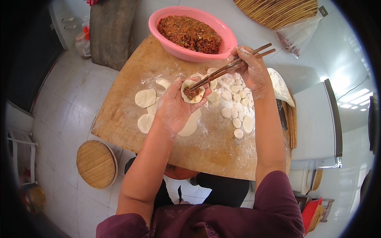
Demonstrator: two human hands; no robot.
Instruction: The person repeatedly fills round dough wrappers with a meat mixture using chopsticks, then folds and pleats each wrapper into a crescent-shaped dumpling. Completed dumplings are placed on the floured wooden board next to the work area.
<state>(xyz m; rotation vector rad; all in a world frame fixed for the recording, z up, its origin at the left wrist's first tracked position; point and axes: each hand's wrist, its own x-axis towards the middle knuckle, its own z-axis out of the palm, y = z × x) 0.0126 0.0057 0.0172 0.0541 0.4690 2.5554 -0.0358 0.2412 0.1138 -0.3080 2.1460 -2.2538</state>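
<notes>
A round dough wrapper (184,86) rests cupped in my left hand (174,108), with a lump of meat filling (191,94) at its middle. My right hand (253,68) grips a pair of wooden chopsticks (220,72), whose tips touch that filling. Behind the hands, a pink plastic basin (190,56) holds a large mound of the same reddish-brown filling (189,32). Rolled wrappers (145,98) lie on the floured wooden board (119,119) around my left hand. Several small dough pieces (234,113) are spread near my right forearm.
Right of the board are a floury white bag or cloth (278,81), a dark flat blade (281,114) and a white appliance (312,125). A lidded round container (95,163) stands on the tiled floor at left. A woven reed mat (279,12) lies at the back.
</notes>
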